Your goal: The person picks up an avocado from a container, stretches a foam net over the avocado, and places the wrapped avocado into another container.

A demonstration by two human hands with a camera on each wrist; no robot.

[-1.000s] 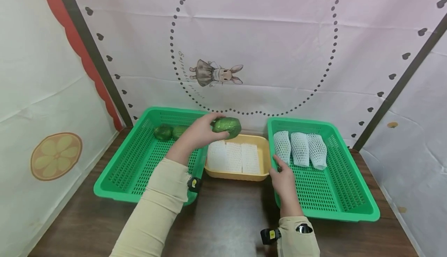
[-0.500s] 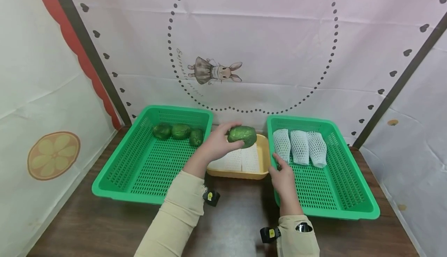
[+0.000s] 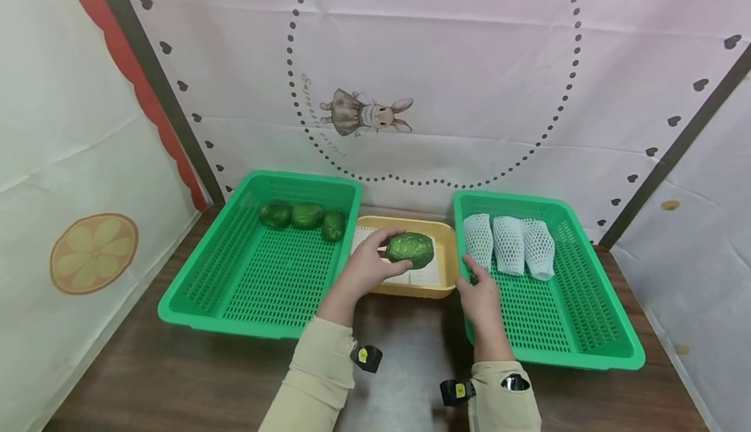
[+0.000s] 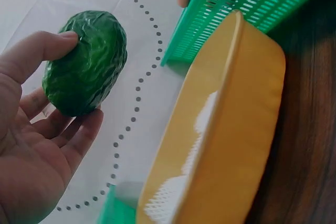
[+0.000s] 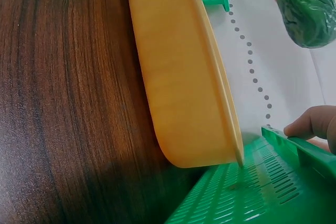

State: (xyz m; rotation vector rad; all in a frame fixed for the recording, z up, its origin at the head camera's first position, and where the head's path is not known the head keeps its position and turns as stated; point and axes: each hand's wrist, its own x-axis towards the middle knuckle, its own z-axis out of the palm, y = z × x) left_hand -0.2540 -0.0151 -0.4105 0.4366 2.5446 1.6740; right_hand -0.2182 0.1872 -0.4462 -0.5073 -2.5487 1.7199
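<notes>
Head view: left fingers [image 4: 86, 134] grip the fruit [image 3: 413, 251], now farther over the tray [image 3: 448, 253]; right fingers [image 5: 311, 123] still pinch the right basket [image 3: 581, 358].

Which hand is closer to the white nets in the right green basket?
Right: the right hand grips that basket's left rim, beside the white nets; the left hand is farther off, above the yellow tray, holding a green fruit.

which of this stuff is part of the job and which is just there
Likely in the job:
green fruit in the left hand
three green fruits in the left basket
white mesh in the yellow tray
mesh pieces in the right basket, rim held by the right hand

Likely just surroundings:
printed cloth
wooden table
</notes>
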